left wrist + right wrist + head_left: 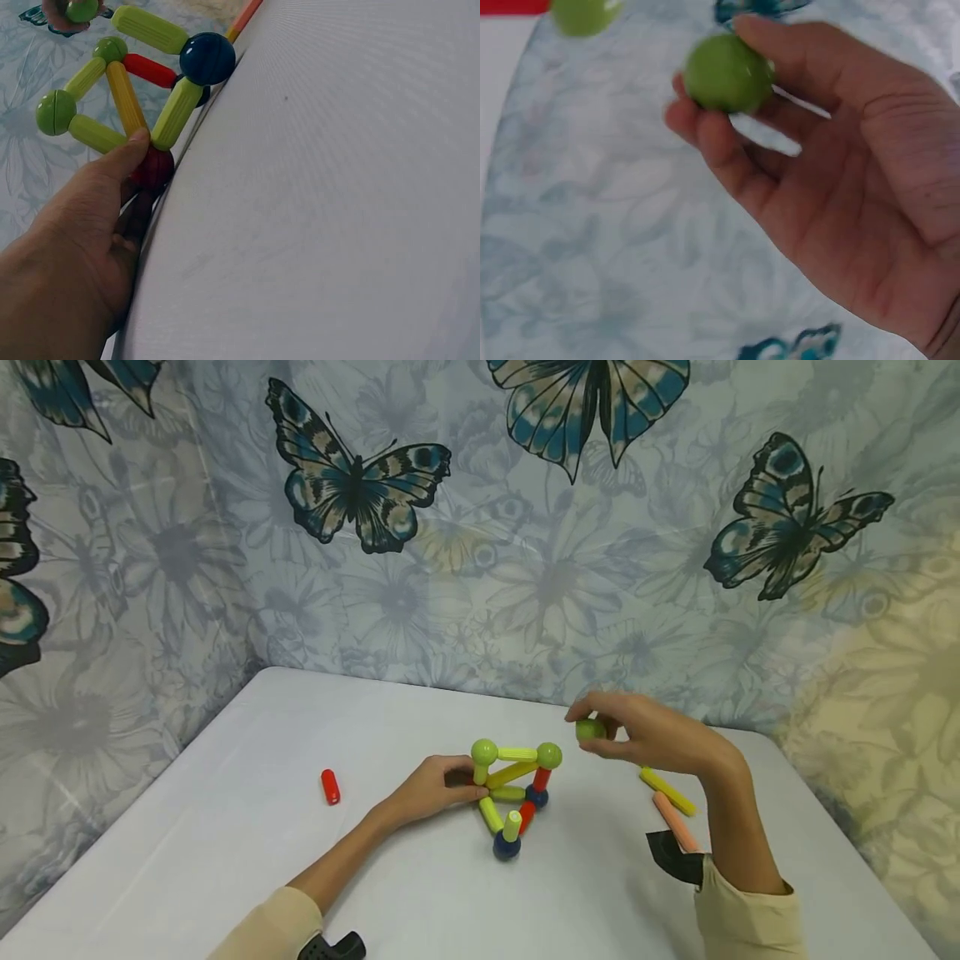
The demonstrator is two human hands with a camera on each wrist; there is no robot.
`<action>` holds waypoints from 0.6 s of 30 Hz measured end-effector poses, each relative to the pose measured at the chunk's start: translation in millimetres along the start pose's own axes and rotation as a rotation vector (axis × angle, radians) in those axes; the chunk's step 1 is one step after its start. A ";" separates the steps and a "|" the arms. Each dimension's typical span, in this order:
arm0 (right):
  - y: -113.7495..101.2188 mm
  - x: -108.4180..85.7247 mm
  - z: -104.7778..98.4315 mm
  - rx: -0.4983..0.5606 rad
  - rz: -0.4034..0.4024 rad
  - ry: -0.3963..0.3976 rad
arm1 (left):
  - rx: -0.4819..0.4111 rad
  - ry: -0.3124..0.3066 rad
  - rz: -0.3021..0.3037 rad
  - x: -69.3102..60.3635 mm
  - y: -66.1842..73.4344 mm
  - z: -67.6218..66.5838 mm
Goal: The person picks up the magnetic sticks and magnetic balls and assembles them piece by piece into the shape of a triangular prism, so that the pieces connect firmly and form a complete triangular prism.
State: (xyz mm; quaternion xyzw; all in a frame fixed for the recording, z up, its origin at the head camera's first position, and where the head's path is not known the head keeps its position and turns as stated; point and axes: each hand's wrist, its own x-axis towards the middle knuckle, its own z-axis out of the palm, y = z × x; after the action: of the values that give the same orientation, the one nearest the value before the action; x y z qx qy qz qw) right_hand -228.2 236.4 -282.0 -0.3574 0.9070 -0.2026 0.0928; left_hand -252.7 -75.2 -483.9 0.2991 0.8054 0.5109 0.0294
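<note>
My left hand (435, 792) grips a dark red ball (154, 171) at a lower corner of a frame built from balls and short ribbed rods. Two green balls joined by a yellow-green rod (517, 753) top the frame's far side. At its near corner a navy ball (506, 846) carries an upright yellow-green rod (512, 825) with a free upper end. A yellow rod (126, 97) slants across one side. Raised to the right of the frame, my right hand (652, 732) pinches a loose green ball (727, 73) between thumb and fingers, apart from the frame.
On the white table (390, 718), a short red rod (330, 787) lies at the left. A yellow rod (669, 791) and an orange rod (675, 821) lie near the right forearm. Behind the table hangs a butterfly-patterned cloth (465, 610).
</note>
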 end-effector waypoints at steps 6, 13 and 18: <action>-45.5 -1.1 18.8 -0.031 -0.162 -0.203 | -0.006 -0.016 -0.005 0.9 -2.1 -1.1; -62.7 24.0 51.7 -0.140 -0.231 -0.280 | -0.043 -0.023 -0.005 -0.5 -2.5 -3.4; -61.3 34.9 62.7 -0.171 -0.165 -0.343 | -0.057 -0.030 0.007 -0.1 -0.9 -2.8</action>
State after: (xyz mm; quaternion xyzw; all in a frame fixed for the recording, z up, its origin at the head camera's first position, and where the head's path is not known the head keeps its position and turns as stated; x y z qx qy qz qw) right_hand -196.5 153.1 -312.7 -0.4661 0.8595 -0.0678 0.1983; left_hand -254.0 -77.7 -483.4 0.3084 0.7889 0.5293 0.0483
